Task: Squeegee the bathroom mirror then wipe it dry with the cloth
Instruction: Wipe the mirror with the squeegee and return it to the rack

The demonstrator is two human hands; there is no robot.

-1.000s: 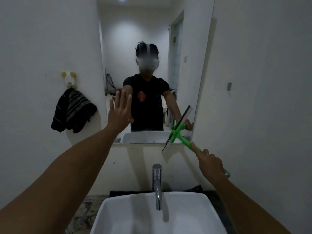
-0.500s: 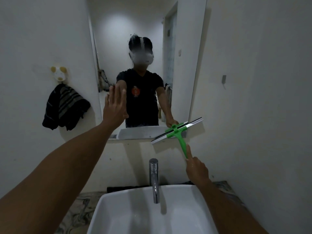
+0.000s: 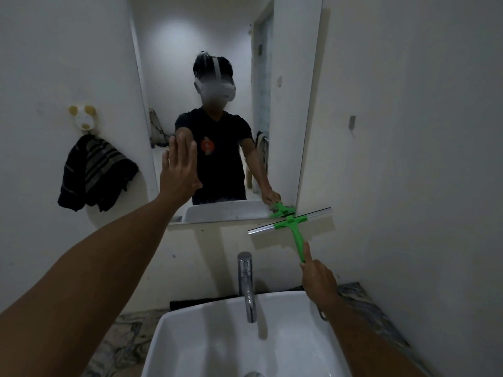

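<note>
The tall bathroom mirror (image 3: pixel 285 104) hangs on the white wall above the sink. My left hand (image 3: pixel 178 172) lies flat and open against the mirror's lower left part, fingers up. My right hand (image 3: pixel 317 276) grips the handle of a green squeegee (image 3: pixel 292 227). Its blade lies nearly level just below the mirror's lower right corner, against the wall. A dark striped cloth (image 3: pixel 95 172) hangs from a hook on the wall left of the mirror.
A white basin (image 3: pixel 206 338) with a chrome tap (image 3: pixel 246 284) sits directly below me on a marbled counter (image 3: pixel 362 300). An animal-shaped wall hook (image 3: pixel 83 118) holds the cloth. The right wall stands close beside my right arm.
The squeegee blade has turned from steeply tilted to nearly level and has slid down off the mirror's bottom right corner. My left hand stays flat on the glass.
</note>
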